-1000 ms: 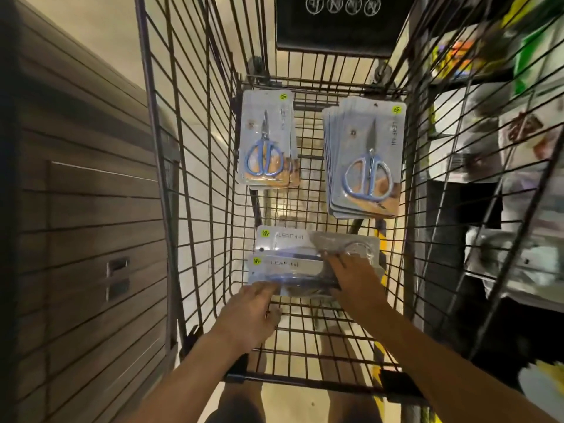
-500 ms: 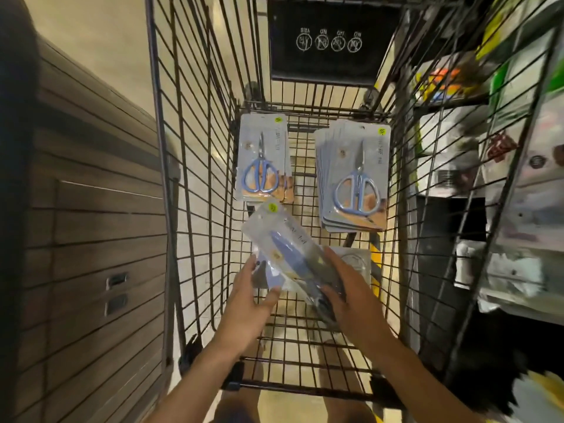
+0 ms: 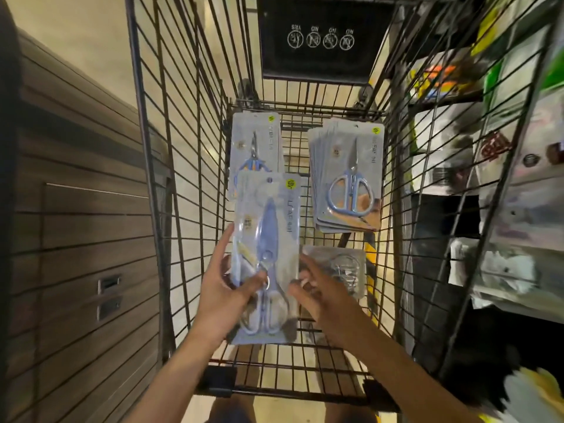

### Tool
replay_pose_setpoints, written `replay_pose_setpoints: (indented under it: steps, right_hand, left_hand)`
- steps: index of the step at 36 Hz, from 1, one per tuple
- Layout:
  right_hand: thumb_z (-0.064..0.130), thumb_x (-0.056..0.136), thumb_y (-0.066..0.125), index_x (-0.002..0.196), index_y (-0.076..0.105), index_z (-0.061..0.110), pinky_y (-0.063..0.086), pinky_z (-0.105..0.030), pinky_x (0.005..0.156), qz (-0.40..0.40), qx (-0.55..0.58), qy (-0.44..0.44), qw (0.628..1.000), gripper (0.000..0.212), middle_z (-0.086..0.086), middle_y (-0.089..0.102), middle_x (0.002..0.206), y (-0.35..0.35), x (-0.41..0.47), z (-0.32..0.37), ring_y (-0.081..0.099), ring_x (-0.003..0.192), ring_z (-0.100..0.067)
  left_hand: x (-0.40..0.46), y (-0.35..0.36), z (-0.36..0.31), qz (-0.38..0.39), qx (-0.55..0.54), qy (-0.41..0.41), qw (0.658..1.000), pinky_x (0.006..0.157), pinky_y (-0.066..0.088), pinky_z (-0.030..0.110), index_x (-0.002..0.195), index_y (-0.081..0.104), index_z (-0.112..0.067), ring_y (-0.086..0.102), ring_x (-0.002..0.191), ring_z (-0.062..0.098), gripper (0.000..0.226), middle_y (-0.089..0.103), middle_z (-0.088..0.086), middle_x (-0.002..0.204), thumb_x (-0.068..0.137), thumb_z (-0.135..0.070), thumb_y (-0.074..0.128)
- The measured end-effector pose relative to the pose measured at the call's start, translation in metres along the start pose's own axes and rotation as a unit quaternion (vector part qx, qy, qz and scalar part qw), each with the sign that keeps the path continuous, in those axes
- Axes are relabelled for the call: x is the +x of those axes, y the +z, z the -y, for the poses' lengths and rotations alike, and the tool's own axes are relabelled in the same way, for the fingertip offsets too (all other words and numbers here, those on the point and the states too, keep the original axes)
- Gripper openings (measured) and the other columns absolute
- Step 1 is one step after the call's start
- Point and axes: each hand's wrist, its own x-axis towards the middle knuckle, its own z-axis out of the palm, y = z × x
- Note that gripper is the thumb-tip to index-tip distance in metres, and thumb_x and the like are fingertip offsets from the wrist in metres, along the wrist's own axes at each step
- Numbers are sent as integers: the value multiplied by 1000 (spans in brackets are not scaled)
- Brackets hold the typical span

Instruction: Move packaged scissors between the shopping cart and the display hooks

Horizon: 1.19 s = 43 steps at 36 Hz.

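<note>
Inside the wire shopping cart (image 3: 158,178), my left hand (image 3: 225,288) grips a long blister pack of blue-sheathed scissors (image 3: 267,257), held upright above the cart floor. My right hand (image 3: 320,296) sits at the pack's right edge, fingers curled against it. On the cart floor lie a pack of blue-handled scissors (image 3: 254,141) at the far left, a fanned stack of the same packs (image 3: 348,181) at the far right, and a clear pack (image 3: 341,270) partly hidden behind my right hand.
A dark wood-panelled cabinet (image 3: 79,239) stands left of the cart. Display shelves with packaged goods (image 3: 503,193) rise on the right. A black child-seat flap (image 3: 323,38) closes the far end of the cart.
The long pack was lifted off the pile on the cart floor and turned from lying sideways to upright. My left hand moved from under the pile to gripping the pack's left side.
</note>
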Motion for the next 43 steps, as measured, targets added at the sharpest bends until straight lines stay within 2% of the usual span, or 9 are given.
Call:
replay_pose_setpoints:
  steps: [2, 10, 13, 16, 23, 32, 35, 40, 43]
  right_hand:
    - [30, 98, 63, 133, 43, 61, 53, -33, 94, -48, -77, 1, 996, 51, 24, 60, 118, -9, 6, -8, 59, 109, 3]
    - [24, 76, 79, 145, 46, 26, 46, -35, 105, -89, -310, -30, 946, 76, -3, 52, 136, -37, 46, -64, 43, 126, -14]
    - [27, 70, 85, 149, 39, 17, 39, -55, 113, -105, -385, -29, 917, 92, -15, 48, 147, -33, 54, -81, 42, 138, -36]
    - [27, 61, 93, 144, 46, 11, 43, -59, 108, -125, -405, -41, 905, 97, -18, 55, 140, -29, 53, -88, 49, 131, -39]
    - [45, 60, 91, 139, 53, 18, 48, -44, 102, -134, -435, 21, 890, 92, -9, 53, 135, -24, 49, -86, 47, 126, -30]
    - [43, 85, 73, 129, 57, 31, 49, -31, 92, 15, -405, 56, 912, 48, 3, 66, 124, -36, 40, -58, 62, 114, -22]
    - [40, 89, 71, 124, 61, 31, 46, -27, 85, 25, -386, 38, 921, 38, 3, 66, 122, -39, 29, -42, 63, 110, -21]
    - [46, 92, 65, 134, 53, 40, 40, -14, 77, -39, -312, 46, 948, 44, 16, 63, 122, -40, -12, -4, 63, 112, -12]
    - [37, 93, 68, 147, 43, 34, 38, -19, 90, -102, -219, 71, 968, 60, 11, 59, 134, -37, -50, 32, 58, 122, -15]
  left_hand:
    - [0, -3, 2, -11, 10, 10, 1000, 97, 57, 39, 149, 39, -44, 61, 128, 16, 89, 60, -5, 143, 83, 3, 77]
    - [5, 0, 11, -49, 5, -7, 999, 84, 60, 23, 151, 36, -44, 65, 120, 11, 92, 61, -5, 140, 85, 9, 72]
    - [7, 1, 16, -63, 7, -9, 998, 80, 58, 16, 151, 38, -42, 66, 117, 5, 89, 62, -5, 140, 85, 9, 72]
    - [8, 3, 17, -66, 9, -12, 998, 77, 56, 11, 152, 38, -38, 66, 114, 1, 88, 63, -5, 137, 86, 11, 70]
    - [12, -4, 11, -43, 35, -21, 998, 73, 56, 11, 152, 35, -42, 65, 112, -4, 88, 60, -9, 139, 88, 7, 70]
    - [7, -12, -5, -19, 63, -8, 998, 88, 60, 30, 150, 33, -50, 63, 123, 11, 90, 59, -10, 142, 89, 5, 70]
    - [-4, -13, -16, -27, 59, 6, 998, 84, 59, 21, 153, 32, -42, 64, 120, 6, 90, 61, -12, 138, 88, 9, 68]
    - [-33, -20, -56, -22, 69, 49, 996, 91, 52, 10, 152, 33, -43, 52, 123, -16, 89, 51, -33, 140, 88, 4, 71]
    - [-54, -28, -89, -5, 95, 89, 991, 101, 44, 8, 152, 31, -48, 38, 127, -26, 89, 39, -49, 140, 88, -4, 74]
